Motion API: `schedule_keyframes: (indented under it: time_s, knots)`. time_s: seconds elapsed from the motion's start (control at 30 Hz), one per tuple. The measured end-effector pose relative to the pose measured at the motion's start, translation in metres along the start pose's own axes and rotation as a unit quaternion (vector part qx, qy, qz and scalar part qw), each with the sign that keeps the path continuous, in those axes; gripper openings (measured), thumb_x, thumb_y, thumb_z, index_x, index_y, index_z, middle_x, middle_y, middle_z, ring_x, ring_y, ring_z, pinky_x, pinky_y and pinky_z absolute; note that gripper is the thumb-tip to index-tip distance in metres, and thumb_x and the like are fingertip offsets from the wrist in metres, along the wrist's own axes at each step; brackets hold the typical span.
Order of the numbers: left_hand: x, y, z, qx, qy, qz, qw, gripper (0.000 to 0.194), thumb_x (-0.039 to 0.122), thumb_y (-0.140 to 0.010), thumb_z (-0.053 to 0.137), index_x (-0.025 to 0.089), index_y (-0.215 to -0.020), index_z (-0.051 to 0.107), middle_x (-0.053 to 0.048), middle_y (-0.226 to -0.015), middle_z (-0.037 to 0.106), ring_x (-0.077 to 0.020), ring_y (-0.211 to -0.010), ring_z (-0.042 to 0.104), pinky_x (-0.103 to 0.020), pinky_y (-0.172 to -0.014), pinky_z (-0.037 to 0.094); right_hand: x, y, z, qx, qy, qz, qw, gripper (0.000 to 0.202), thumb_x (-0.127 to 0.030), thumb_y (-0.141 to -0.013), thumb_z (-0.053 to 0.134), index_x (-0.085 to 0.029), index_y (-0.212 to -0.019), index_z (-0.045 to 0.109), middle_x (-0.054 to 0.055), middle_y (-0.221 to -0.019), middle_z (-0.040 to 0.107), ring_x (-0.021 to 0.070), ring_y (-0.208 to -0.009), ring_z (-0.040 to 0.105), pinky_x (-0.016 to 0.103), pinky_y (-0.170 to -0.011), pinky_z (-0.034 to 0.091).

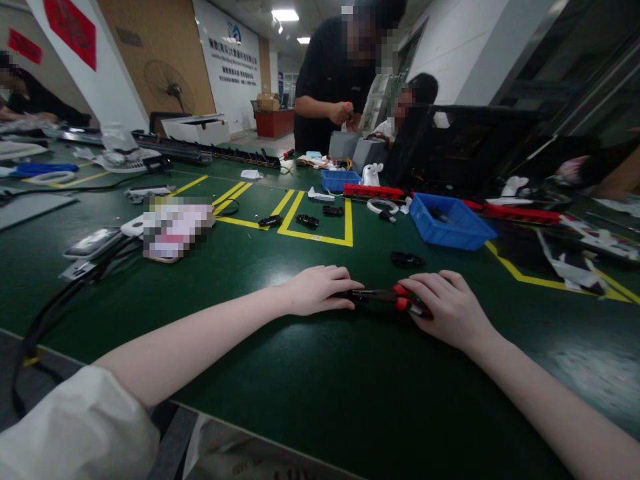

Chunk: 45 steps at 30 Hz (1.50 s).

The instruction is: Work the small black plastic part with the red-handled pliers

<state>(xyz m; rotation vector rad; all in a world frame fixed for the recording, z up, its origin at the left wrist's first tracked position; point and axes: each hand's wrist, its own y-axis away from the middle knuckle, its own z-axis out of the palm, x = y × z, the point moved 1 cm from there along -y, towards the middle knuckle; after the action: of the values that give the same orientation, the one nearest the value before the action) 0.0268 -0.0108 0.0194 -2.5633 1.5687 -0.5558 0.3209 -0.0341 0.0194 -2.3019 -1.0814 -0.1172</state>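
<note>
Near the middle of the green table (380, 387), my right hand (450, 310) is closed round the red and black handles of pliers (383, 295), whose jaws point left. My left hand (320, 291) pinches a small black part (352, 294) that meets the plier tips. How the jaws sit on that part is too small to tell. Just beyond the pliers lies a black piece (407, 259). Farther off, similar black pieces (307, 220) rest in and beside a yellow-taped rectangle.
A blue bin (450, 223) stands at the right, a smaller blue bin (340, 180) behind. At the left are a phone (177, 233), a white device (93, 243) and black cables (55, 300). Across the table a person (325, 93) stands working with their hands.
</note>
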Motion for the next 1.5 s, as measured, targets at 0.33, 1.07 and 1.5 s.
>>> schedule_keyframes:
  time_s: [0.33,1.07,1.5]
  knots:
    - [-0.0020,-0.0010,0.0006,0.000,0.042,0.013,0.999,0.035,0.035,-0.099,0.053,0.021,-0.131,0.058,-0.010,-0.128,0.059,-0.0236,-0.113,0.058,-0.038,-0.095,0.047,-0.0019,-0.0006,-0.0012,0.009,0.009,0.021,1.000,0.046,-0.018,-0.080,0.059,-0.020,-0.126,0.060,0.012,-0.112,0.069,0.0295,-0.101,0.063,0.047,-0.089,0.045]
    - [-0.0066,0.0001,0.0040,0.026,0.136,-0.010,0.990,0.032,0.010,-0.092,0.055,0.013,-0.122,0.065,-0.014,-0.141,0.057,-0.0237,-0.139,0.046,-0.046,-0.119,0.036,-0.0046,-0.0010,-0.0013,0.027,0.008,0.040,0.999,0.039,-0.035,-0.085,0.065,-0.016,-0.118,0.061,0.014,-0.108,0.068,0.0262,-0.094,0.065,0.037,-0.075,0.051]
    - [-0.0034,0.0010,0.0021,0.046,0.118,0.004,0.992,0.033,0.021,-0.093,0.059,0.014,-0.125,0.060,-0.013,-0.133,0.061,-0.0240,-0.129,0.055,-0.042,-0.111,0.045,-0.0027,0.0014,0.0006,0.013,-0.003,0.022,1.000,0.033,-0.031,-0.086,0.061,-0.015,-0.114,0.061,0.013,-0.104,0.067,0.0241,-0.089,0.064,0.035,-0.074,0.053]
